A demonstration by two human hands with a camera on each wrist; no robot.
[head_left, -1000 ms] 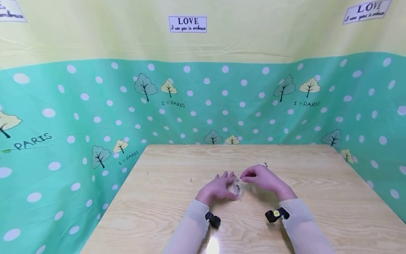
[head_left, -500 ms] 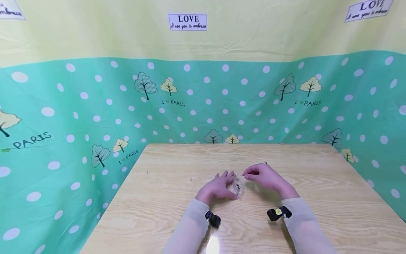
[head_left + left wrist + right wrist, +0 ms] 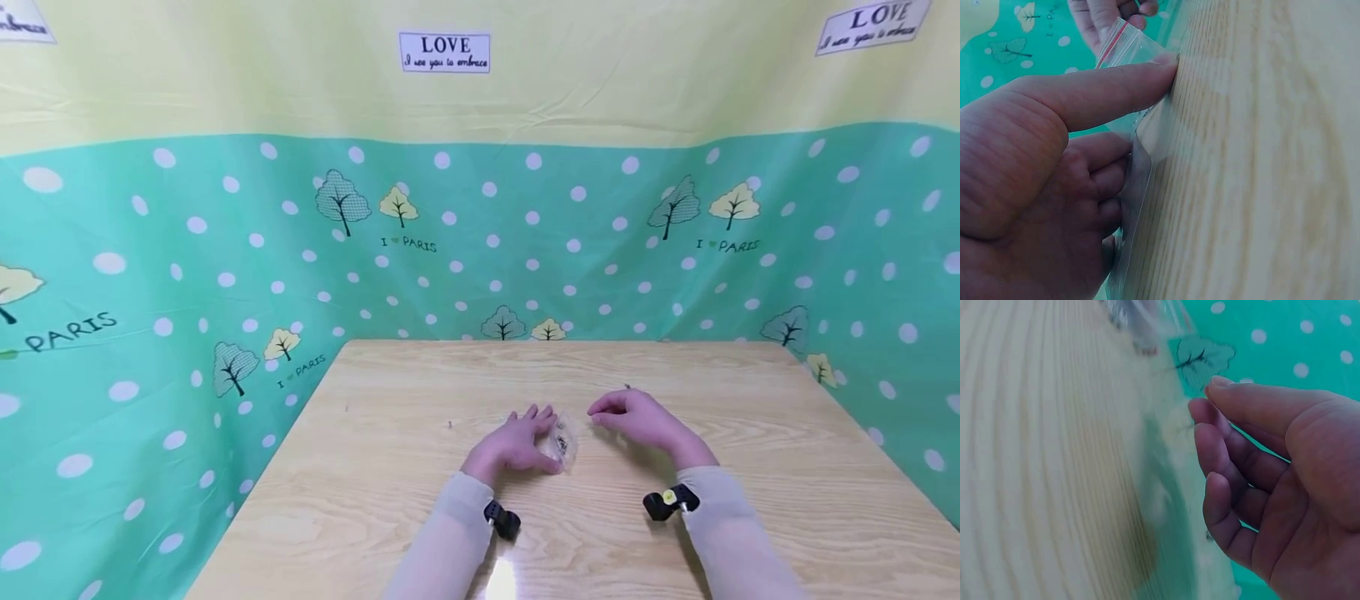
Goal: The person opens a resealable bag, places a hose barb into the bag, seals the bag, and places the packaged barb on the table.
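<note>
My left hand (image 3: 516,443) rests on a small clear zip bag (image 3: 567,442) in the middle of the wooden table, fingers spread in the head view. Dark little pieces show inside the bag. In the left wrist view the thumb (image 3: 1116,90) presses the plastic at the table, below the bag's red zip line (image 3: 1112,42). To the right of the bag, and apart from it, is my right hand (image 3: 637,418). Its thumb and forefinger tips (image 3: 1217,384) are close together and the other fingers bend loosely. Whether something tiny sits between them is hidden.
A tiny dark piece (image 3: 627,387) lies just beyond the right hand. Another small piece (image 3: 450,425) lies left of the bag. The wooden table (image 3: 360,500) is bordered by a green dotted cloth (image 3: 525,275) at the back and sides.
My right hand has moved off the bag to the right, its fingertips now apart from the plastic. The left hand and the bag have stayed in place.
</note>
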